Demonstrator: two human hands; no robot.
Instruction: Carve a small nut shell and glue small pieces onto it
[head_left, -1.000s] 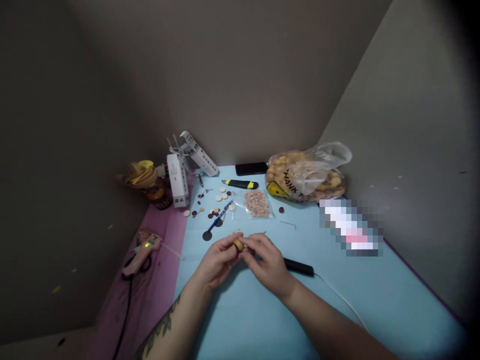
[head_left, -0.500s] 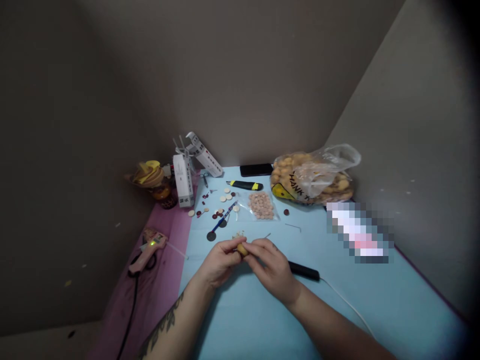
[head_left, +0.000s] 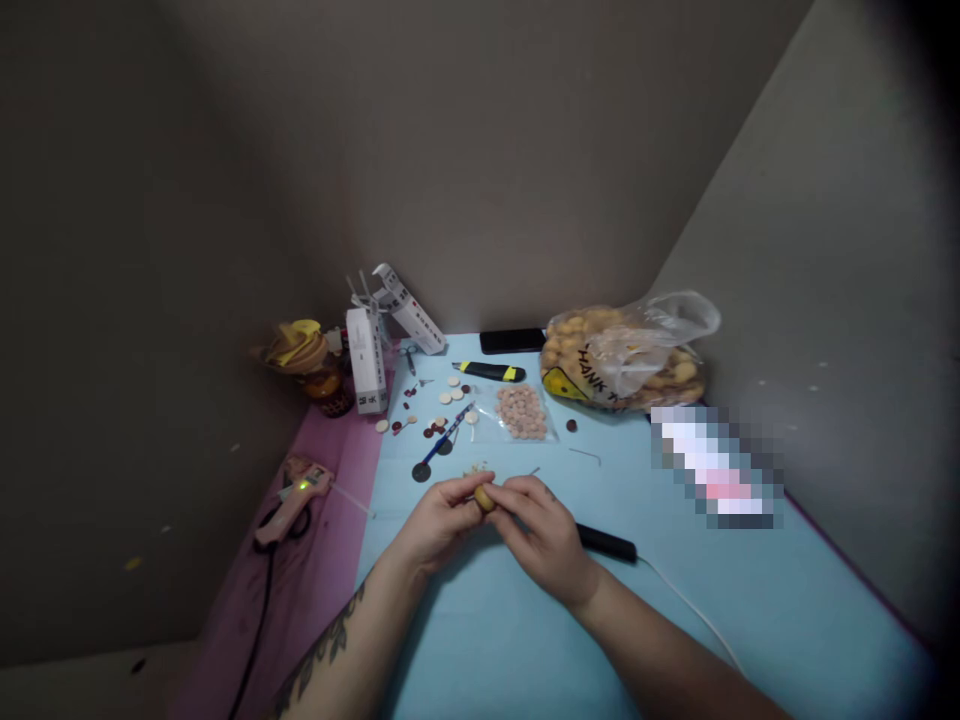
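Both of my hands meet over the light blue table near its middle. My left hand and my right hand pinch a small round tan bead between their fingertips. The fingers of both hands are curled closed on it. A black tool handle with a white cord lies on the table just behind my right hand.
Beyond the hands lie small cream and dark red discs, a blue pen, a bag of pink beads, a yellow-black utility knife, a phone and a plastic bag of tan balls. A pink glue gun rests at left.
The hands stay together on the bead; the fingers have turned it slightly. The view shifted a little, nothing else moved.
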